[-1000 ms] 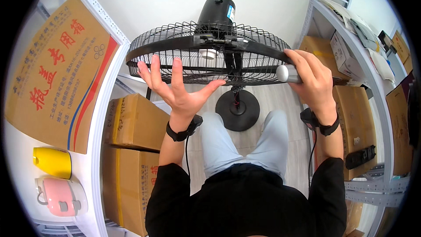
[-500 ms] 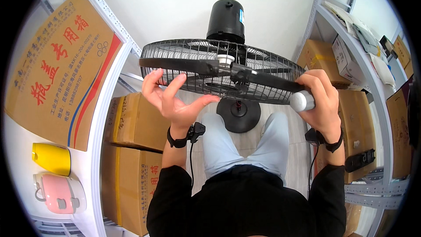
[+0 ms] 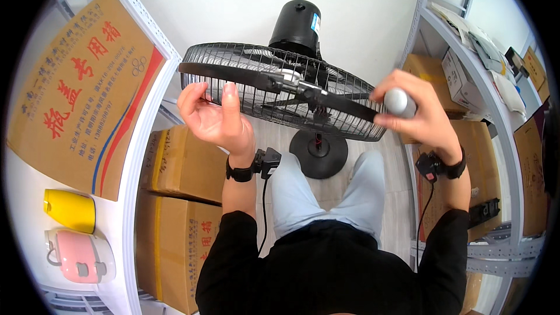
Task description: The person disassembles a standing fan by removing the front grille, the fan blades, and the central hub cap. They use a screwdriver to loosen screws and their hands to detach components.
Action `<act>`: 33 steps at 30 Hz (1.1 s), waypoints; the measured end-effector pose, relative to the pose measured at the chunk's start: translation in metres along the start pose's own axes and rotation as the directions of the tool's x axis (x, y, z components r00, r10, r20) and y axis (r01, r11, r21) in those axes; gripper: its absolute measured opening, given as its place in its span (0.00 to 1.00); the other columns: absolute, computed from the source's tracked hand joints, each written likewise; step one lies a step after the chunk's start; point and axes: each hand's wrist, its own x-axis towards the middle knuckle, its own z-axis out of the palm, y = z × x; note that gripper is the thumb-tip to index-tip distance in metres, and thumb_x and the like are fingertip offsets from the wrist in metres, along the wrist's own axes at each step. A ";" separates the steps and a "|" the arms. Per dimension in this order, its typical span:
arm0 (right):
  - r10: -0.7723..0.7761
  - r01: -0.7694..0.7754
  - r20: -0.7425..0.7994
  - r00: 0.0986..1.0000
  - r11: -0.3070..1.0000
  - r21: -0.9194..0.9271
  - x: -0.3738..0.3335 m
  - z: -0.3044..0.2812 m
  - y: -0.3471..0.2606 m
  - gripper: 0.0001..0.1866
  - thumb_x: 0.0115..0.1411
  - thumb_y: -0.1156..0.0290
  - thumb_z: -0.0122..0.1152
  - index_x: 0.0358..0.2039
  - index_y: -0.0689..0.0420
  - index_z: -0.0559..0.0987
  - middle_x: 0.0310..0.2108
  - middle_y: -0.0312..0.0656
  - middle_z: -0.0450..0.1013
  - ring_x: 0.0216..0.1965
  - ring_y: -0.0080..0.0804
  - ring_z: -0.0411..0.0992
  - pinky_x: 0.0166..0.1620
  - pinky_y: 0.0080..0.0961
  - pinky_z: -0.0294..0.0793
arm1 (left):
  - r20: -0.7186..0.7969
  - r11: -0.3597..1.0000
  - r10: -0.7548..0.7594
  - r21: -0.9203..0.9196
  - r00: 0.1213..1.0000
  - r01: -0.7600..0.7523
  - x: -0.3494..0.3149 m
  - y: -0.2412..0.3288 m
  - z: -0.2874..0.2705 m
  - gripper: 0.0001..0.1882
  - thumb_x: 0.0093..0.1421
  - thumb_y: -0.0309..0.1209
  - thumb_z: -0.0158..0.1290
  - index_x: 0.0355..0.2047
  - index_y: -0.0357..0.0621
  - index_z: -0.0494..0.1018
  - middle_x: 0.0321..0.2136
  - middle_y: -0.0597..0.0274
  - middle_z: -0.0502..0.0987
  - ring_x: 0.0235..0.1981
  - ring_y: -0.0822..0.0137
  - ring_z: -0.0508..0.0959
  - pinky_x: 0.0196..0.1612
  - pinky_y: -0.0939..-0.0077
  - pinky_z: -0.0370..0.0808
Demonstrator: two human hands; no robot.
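Observation:
A black pedestal fan stands in front of me, its wire grille (image 3: 221, 52) tilted down to the right. Across the grille's near side run long black fan blades (image 3: 233, 73), meeting at a silver hub (image 3: 290, 76). Behind sit the motor housing (image 3: 297, 26) and, below, the round base (image 3: 318, 154). My left hand (image 3: 219, 119) is open at the grille's left, fingers apart, beside the left blade; whether they touch it is unclear. My right hand (image 3: 429, 114) is closed around a short silver-grey cylinder with a rounded end (image 3: 398, 102), its fingertips at the right blade's tip.
Stacked cartons (image 3: 184, 166) stand at left, below a shelf with a large printed carton (image 3: 87, 93), a yellow container (image 3: 70, 210) and a pink appliance (image 3: 79, 256). At right, a metal rack (image 3: 496, 81) holds papers, with boxes (image 3: 466, 163) beneath. Cables hang from both wrist straps.
The fan head has turned, its right side swinging down and left. My right hand has moved up and left with the silver-grey cylinder; my left hand has shifted slightly left.

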 end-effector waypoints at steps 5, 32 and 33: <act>-0.242 0.256 0.131 0.962 0.961 -0.109 0.051 -0.009 0.009 0.23 0.42 0.81 0.66 0.42 0.56 0.79 0.41 0.40 0.75 0.41 0.45 0.76 0.47 0.35 0.76 | -0.080 0.998 0.056 -0.001 0.995 -0.056 0.005 -0.008 0.007 0.15 0.55 0.13 0.55 0.42 0.37 0.71 0.41 0.58 0.70 0.39 0.68 0.68 0.44 0.73 0.68; -0.553 0.636 0.400 0.731 0.765 -0.105 0.092 0.020 0.003 0.20 0.41 0.79 0.67 0.37 0.56 0.76 0.45 0.39 0.76 0.28 0.36 0.78 0.26 0.28 0.77 | 0.547 0.934 0.055 0.269 0.835 -0.237 0.064 0.004 -0.016 0.14 0.53 0.30 0.66 0.41 0.48 0.85 0.48 0.65 0.73 0.43 0.67 0.65 0.43 0.76 0.65; -0.563 0.642 0.388 0.730 0.760 -0.103 0.093 0.020 0.002 0.18 0.41 0.79 0.67 0.36 0.56 0.76 0.45 0.41 0.76 0.28 0.36 0.78 0.25 0.27 0.77 | 0.556 0.955 0.064 0.208 0.829 -0.213 0.067 0.000 -0.022 0.14 0.52 0.30 0.67 0.41 0.49 0.85 0.49 0.65 0.72 0.42 0.67 0.65 0.43 0.76 0.65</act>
